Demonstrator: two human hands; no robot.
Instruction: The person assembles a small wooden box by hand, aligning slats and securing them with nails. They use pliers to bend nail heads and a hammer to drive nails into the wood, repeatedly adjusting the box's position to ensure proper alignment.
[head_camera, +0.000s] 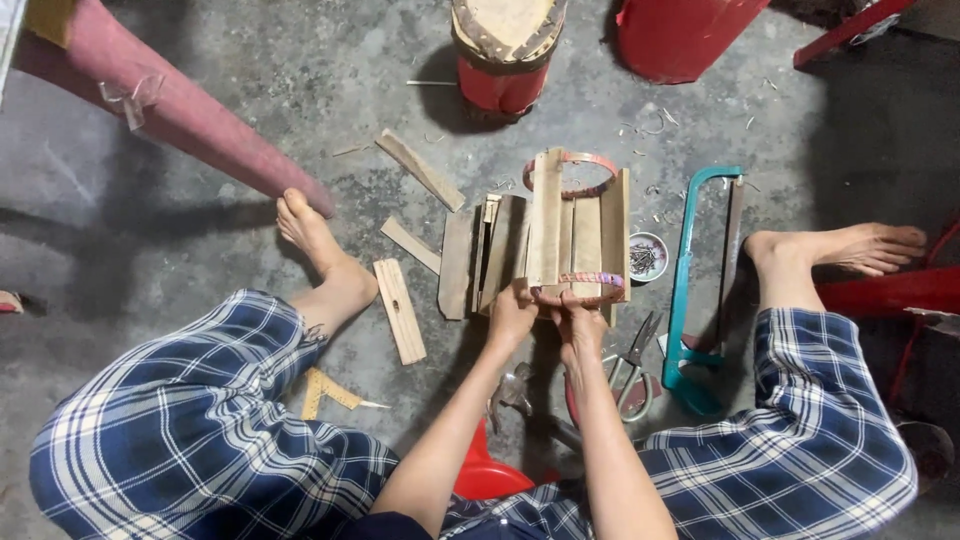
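A small round dish (647, 257) of dark nails sits just right of the slat frame (575, 235) on the floor. The left hand (512, 316) and right hand (581, 322), arms stretched forward, both pinch the frame's near banded end, fingers pressed together. A saw (690, 290) lies further right.

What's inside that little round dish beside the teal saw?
The small dish holds a heap of small dark nails or tacks. They cover its bottom, so anything under them is hidden.

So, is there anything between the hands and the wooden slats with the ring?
Nothing visible. The left hand and the right hand already touch the near ring around the upright wooden slats; no other thing lies between.
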